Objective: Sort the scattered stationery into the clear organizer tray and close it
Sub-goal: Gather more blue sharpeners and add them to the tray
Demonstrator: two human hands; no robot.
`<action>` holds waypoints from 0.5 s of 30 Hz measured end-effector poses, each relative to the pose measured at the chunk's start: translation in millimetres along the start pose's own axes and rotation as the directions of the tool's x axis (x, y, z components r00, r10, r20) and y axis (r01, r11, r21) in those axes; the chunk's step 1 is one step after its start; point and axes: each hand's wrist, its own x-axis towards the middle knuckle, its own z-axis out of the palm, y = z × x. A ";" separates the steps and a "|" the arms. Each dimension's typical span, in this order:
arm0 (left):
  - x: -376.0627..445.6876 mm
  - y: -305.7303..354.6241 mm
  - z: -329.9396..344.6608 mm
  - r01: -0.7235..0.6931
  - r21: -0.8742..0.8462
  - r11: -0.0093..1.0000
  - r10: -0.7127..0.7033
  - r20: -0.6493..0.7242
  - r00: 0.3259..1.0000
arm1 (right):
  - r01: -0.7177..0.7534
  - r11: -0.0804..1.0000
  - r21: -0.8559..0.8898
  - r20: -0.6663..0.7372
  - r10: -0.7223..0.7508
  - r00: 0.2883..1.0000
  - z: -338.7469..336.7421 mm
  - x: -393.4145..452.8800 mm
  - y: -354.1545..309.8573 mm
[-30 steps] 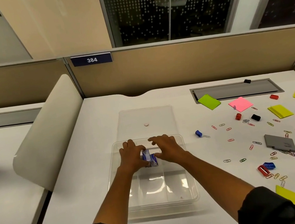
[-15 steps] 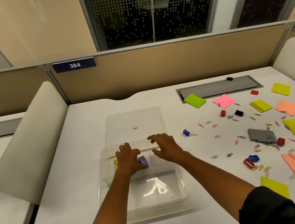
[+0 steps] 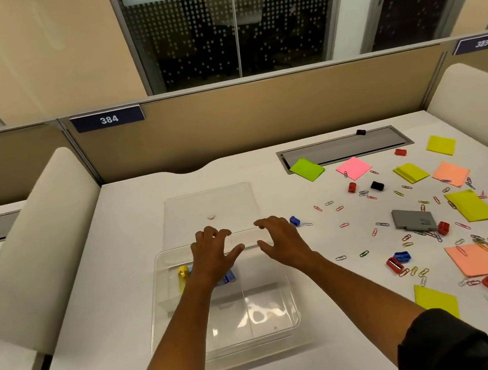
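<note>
left hand (image 3: 214, 256) let go of blue item (image 3: 227, 278) | both hands spread over tray (image 3: 164, 259)

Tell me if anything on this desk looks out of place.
Yes: coloured paper clips, sticky-note pads and small binder clips lie strewn across the white desk's right half, outside the clear plastic organizer tray.

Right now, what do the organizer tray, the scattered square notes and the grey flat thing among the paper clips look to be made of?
Organizer tray: clear, glossy hard plastic, seemingly; the desk shows through and its floor glares. Pink note and the other notes: matte paper, in flat neon colours, with no shine. Grey flat thing: probably matte plastic or card; too small to tell.
</note>
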 end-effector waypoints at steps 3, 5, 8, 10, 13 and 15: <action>2.6 19.1 9.2 -0.053 -0.036 0.998 0.053 -0.009 0.999 | -0.032 0.999 -0.010 -0.051 0.032 0.998 -11.1 -12.2 16.2; 4.2 31.4 15.8 -0.099 -0.069 0.993 0.099 -0.015 0.995 | -0.076 0.997 -0.024 -0.064 0.075 0.995 -17.8 -22.2 27.8; 7.3 52.2 27.1 -0.163 -0.090 0.982 0.165 0.011 0.986 | -0.153 0.988 -0.037 -0.073 0.150 0.986 -28.9 -38.1 47.9; 9.1 67.1 34.2 -0.193 -0.104 0.976 0.197 0.027 0.980 | -0.194 0.979 -0.057 -0.072 0.190 0.979 -36.6 -48.1 61.4; 12.1 88.9 45.8 -0.239 -0.096 0.966 0.245 0.056 0.968 | -0.257 0.964 -0.073 -0.082 0.251 0.965 -49.6 -63.4 81.2; 13.6 101.3 51.9 -0.267 -0.087 0.960 0.274 0.075 0.959 | -0.291 0.955 -0.067 -0.092 0.284 0.954 -57.0 -73.4 93.9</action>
